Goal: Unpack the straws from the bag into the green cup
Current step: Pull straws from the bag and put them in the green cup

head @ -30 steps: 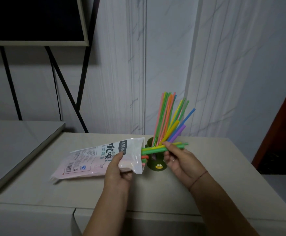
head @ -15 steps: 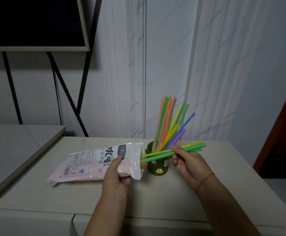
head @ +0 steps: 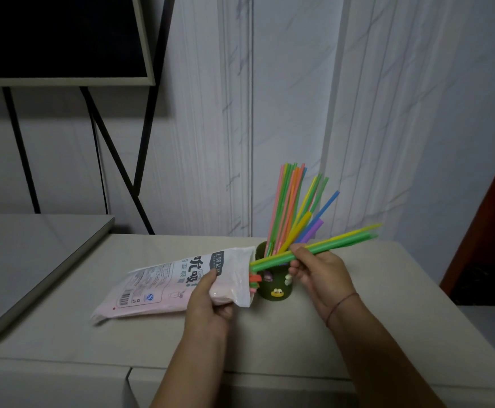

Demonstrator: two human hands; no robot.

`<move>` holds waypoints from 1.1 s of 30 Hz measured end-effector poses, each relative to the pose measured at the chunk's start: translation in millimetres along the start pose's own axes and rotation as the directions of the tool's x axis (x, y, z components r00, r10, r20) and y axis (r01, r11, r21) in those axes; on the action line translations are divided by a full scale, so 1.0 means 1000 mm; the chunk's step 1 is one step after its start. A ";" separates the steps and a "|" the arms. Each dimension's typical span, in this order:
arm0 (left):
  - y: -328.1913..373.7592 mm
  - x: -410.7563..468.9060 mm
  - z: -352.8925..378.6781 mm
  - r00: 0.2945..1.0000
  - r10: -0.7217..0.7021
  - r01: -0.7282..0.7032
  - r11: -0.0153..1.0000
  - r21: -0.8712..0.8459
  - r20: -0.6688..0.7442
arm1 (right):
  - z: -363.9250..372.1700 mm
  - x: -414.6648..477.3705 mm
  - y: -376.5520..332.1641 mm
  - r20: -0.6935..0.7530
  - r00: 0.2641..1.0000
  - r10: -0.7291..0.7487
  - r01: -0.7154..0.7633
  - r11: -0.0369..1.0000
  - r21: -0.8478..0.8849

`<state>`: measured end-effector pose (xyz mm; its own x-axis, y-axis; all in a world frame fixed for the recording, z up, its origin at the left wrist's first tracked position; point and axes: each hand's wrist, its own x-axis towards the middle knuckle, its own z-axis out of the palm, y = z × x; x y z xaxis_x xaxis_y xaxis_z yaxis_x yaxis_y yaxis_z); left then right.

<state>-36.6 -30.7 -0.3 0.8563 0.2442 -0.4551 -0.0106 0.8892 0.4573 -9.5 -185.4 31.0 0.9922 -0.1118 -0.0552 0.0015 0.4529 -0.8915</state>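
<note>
A pale pink and white plastic straw bag (head: 164, 282) lies on the beige cabinet top, its open mouth turned right. My left hand (head: 211, 301) grips the bag near that mouth. My right hand (head: 318, 273) pinches a few green and yellow straws (head: 343, 241), almost fully out of the bag, their left ends just past the mouth and their right ends angled up. Orange and green straw ends (head: 254, 279) still poke from the bag. The dark green cup (head: 274, 291) with a small duck figure stands right behind the mouth, holding several upright coloured straws (head: 292, 207).
The beige cabinet top (head: 270, 340) ends at a front edge near me and a right edge near a dark red door frame (head: 493, 216). A lower grey surface (head: 25, 260) lies left. A dark framed panel on black legs (head: 58, 39) stands at back left.
My right hand has drawn the green and yellow straws further right and slightly upward out of the bag. My left hand keeps holding the bag in about the same place.
</note>
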 end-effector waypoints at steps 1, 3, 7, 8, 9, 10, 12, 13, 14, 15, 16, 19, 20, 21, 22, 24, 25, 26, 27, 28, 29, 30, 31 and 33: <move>0.003 0.002 -0.001 1.000 0.011 -0.011 1.000 -0.007 -0.014 | -0.005 0.003 -0.005 -0.023 0.999 -0.026 0.026 1.000 -0.002; 0.008 0.003 -0.002 0.999 0.031 -0.031 0.999 -0.018 -0.038 | -0.016 0.011 -0.012 -0.065 0.996 -0.064 0.063 0.998 -0.014; 0.014 0.004 -0.003 0.997 0.047 -0.048 0.999 -0.021 -0.054 | -0.032 0.020 -0.022 -0.149 0.980 -0.131 0.120 0.990 -0.079; 0.014 0.004 -0.003 0.998 0.045 -0.046 0.999 -0.019 -0.053 | -0.034 0.022 -0.024 -0.161 0.974 -0.157 0.141 0.984 -0.105; 0.015 0.004 -0.003 0.998 0.043 -0.044 0.999 -0.013 -0.055 | -0.035 0.024 -0.025 -0.171 0.968 -0.183 0.161 0.978 -0.135; 0.014 0.004 -0.002 0.998 0.043 -0.043 0.999 -0.005 -0.056 | -0.036 0.025 -0.025 -0.180 0.961 -0.209 0.179 0.969 -0.171; 0.012 0.003 -0.002 0.997 0.043 -0.042 0.999 0.008 -0.059 | -0.035 0.029 -0.023 -0.186 0.949 -0.255 0.204 0.945 -0.256; 0.011 0.003 -0.002 0.998 0.040 -0.039 0.999 0.011 -0.056 | -0.034 0.030 -0.022 -0.180 0.946 -0.271 0.208 0.930 -0.304; 0.010 0.002 -0.002 0.998 0.035 -0.034 0.999 0.012 -0.051 | -0.032 0.031 -0.020 -0.170 0.945 -0.281 0.207 0.911 -0.357; 0.009 0.002 -0.001 0.998 0.034 -0.033 0.999 0.014 -0.046 | -0.029 0.032 -0.017 -0.155 0.945 -0.287 0.202 0.889 -0.412; 0.008 0.003 -0.001 0.998 0.033 -0.032 0.999 0.017 -0.044 | -0.027 0.033 -0.014 -0.136 0.947 -0.290 0.197 0.862 -0.467; 0.007 0.005 -0.001 0.999 0.024 -0.023 0.999 0.022 -0.044 | -0.018 0.035 -0.001 -0.055 0.959 -0.279 0.196 0.788 -0.583; 0.006 0.006 -0.001 0.999 0.021 -0.020 1.000 0.020 -0.047 | -0.016 0.036 0.003 -0.033 0.961 -0.273 0.199 0.773 -0.602; 0.006 0.006 -0.001 0.999 0.017 -0.016 1.000 0.019 -0.051 | -0.015 0.037 0.007 -0.019 0.963 -0.268 0.200 0.763 -0.615; 0.006 0.006 -0.001 0.998 0.012 -0.011 1.000 0.016 -0.054 | -0.015 0.038 0.010 -0.013 0.965 -0.262 0.197 0.755 -0.626; 0.005 0.006 -0.001 0.999 0.008 -0.007 1.000 0.008 -0.049 | -0.015 0.041 0.014 -0.004 0.968 -0.250 0.188 0.741 -0.645; 0.005 0.006 -0.001 0.999 0.007 -0.007 1.000 0.008 -0.046 | -0.014 0.042 0.016 0.004 0.970 -0.245 0.189 0.738 -0.648; 0.005 0.006 -0.001 0.999 0.006 -0.006 1.000 0.016 -0.045 | -0.013 0.043 0.017 0.011 0.970 -0.242 0.191 0.738 -0.647; 0.005 0.006 0.000 0.999 0.005 -0.004 1.000 0.028 -0.046 | -0.012 0.044 0.019 0.017 0.970 -0.242 0.195 0.738 -0.646; 0.006 0.006 0.000 0.999 0.005 -0.003 0.999 0.038 -0.047 | -0.011 0.045 0.021 0.023 0.969 -0.244 0.200 0.734 -0.649; 0.006 0.006 0.000 0.999 0.006 -0.004 0.999 0.043 -0.044 | -0.011 0.045 0.022 0.029 0.969 -0.244 0.203 0.730 -0.652; 0.006 0.006 0.000 0.999 0.007 -0.005 0.999 0.041 -0.039 | -0.011 0.045 0.022 0.031 0.971 -0.238 0.201 0.732 -0.651; 0.006 0.006 0.000 0.999 0.007 -0.006 0.999 0.035 -0.034 | -0.011 0.045 0.021 0.029 0.973 -0.230 0.195 0.743 -0.640; 0.006 0.007 -0.001 0.999 0.010 -0.009 1.000 0.025 -0.035 | -0.013 0.046 0.018 0.012 0.975 -0.223 0.187 0.786 -0.590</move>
<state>-31.0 -23.2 -1.1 0.8375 0.2666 -0.4770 -0.0056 0.8770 0.4804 34.3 -193.7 7.1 0.9684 -0.1994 0.1499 0.1126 -0.1870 -0.9759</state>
